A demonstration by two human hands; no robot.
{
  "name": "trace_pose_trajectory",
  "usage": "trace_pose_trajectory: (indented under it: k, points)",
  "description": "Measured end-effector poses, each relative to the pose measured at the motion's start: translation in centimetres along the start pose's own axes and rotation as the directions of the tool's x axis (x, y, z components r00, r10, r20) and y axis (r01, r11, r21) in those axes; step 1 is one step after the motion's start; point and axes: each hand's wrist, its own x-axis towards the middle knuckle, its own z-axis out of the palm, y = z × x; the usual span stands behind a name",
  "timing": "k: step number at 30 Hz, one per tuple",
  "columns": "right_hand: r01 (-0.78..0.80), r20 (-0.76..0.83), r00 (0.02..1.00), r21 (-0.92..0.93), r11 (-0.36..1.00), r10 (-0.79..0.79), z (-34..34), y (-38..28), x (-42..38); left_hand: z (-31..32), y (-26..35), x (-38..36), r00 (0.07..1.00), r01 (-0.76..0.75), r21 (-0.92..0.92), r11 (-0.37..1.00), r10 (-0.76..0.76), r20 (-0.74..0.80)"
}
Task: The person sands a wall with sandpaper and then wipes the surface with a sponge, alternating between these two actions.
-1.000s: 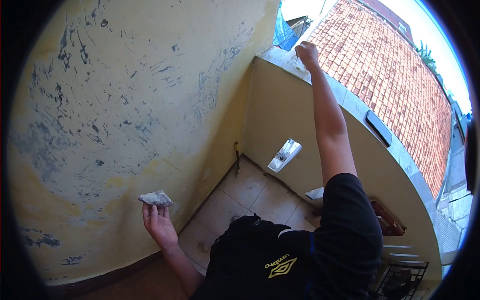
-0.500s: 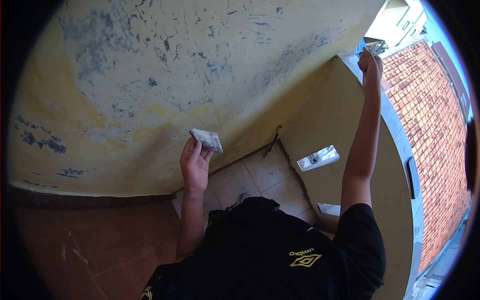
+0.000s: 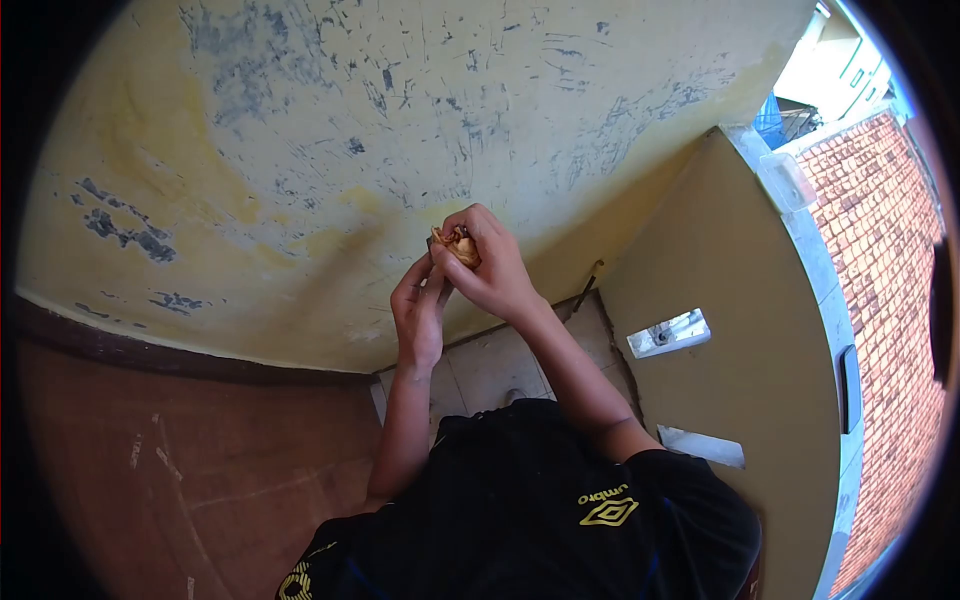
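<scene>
A phone (image 3: pixel 850 389) lies on the ledge (image 3: pixel 812 250), orange roof tiles (image 3: pixel 880 260) beyond.

Golden-brown wad (image 3: pixel 464 250), cream-and-yellow wall (image 3: pixel 560 180) (streaked blue-grey), black shirt (image 3: pixel 500 510) with yellow logo (image 3: pixel 609 513), orange roof (image 3: pixel 885 260).

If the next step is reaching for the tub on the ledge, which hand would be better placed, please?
Right hand, probably: it is nearer the tub than the left hand, though it holds a crumpled brown piece.
</scene>
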Motion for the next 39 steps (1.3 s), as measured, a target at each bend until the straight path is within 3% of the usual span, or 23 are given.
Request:
trace_pose_trajectory:
  k: [5,6,7,9,10,12,15,17,21,23,25,30,33,37,39]
  points:
    - [-0.045,0.022,0.999,-0.098,0.994,0.048,2.8,-0.7,-1.3,-0.2,2.8,-1.7,0.999,0.019,-0.026,0.999,-0.018,0.033]
    - [-0.079,-0.002,0.997,-0.111,0.991,0.079,3.1,-0.8,-1.2,-0.8,2.6,-1.7,1.000,-0.002,0.132,0.991,-0.001,0.024]
    - [-0.113,-0.028,0.993,-0.127,0.985,0.110,3.3,-0.8,-1.2,-1.4,2.4,-1.8,1.000,0.001,0.133,0.991,-0.003,0.016]
    - [-0.100,-0.073,0.993,-0.086,0.991,0.093,3.9,-0.5,-0.8,-1.8,2.4,-1.7,0.985,-0.129,0.343,0.930,0.082,0.149]
    - [-0.125,-0.118,0.986,-0.053,0.991,0.118,4.1,-0.5,-0.5,-1.7,2.6,-1.6,0.988,-0.110,0.371,0.922,0.059,0.146]
    - [-0.151,-0.158,0.977,-0.025,0.988,0.146,4.4,-0.1,0.2,-1.5,2.9,-1.3,0.987,-0.104,0.330,0.938,0.056,0.151]
    - [-0.062,-0.238,0.970,-0.066,0.996,0.044,4.5,1.2,1.6,-2.7,2.3,-0.9,0.978,-0.119,0.240,0.964,0.073,0.193]
    - [-0.242,-0.178,0.948,0.142,0.960,0.266,3.9,1.9,2.2,-2.8,2.3,-1.2,0.992,-0.057,0.164,0.985,0.038,0.116]
    - [-0.273,-0.120,0.942,0.267,0.924,0.313,2.6,0.9,1.3,-3.3,2.5,-1.2,0.998,-0.024,0.052,0.998,0.021,0.056]
    - [-0.305,-0.056,0.943,0.256,0.917,0.329,3.1,-0.5,0.5,-2.6,2.9,-1.3,0.998,-0.027,0.021,0.999,0.025,0.063]
    - [-0.069,-0.076,0.995,-0.043,0.997,0.066,4.3,-1.1,0.3,-2.4,3.2,-1.2,0.996,-0.030,-0.010,0.999,0.031,0.085]
    - [-0.325,-0.018,0.944,0.116,0.939,0.329,4.4,2.1,0.1,-4.8,1.9,-1.1,0.992,-0.091,0.137,0.986,0.078,0.101]
    - [-0.437,-0.027,0.889,0.255,0.863,0.458,4.7,2.2,-0.5,-5.1,2.1,-1.2,0.996,-0.072,0.074,0.995,0.067,0.061]
    - [-0.366,-0.018,0.923,0.269,0.891,0.384,5.0,-0.2,-0.4,-4.9,2.3,-1.1,0.997,-0.068,0.128,0.990,0.064,0.035]
    - [-0.188,-0.066,0.978,0.129,0.974,0.198,5.6,-1.2,-0.2,-3.9,2.6,-1.4,0.996,-0.066,0.083,0.994,0.060,0.068]
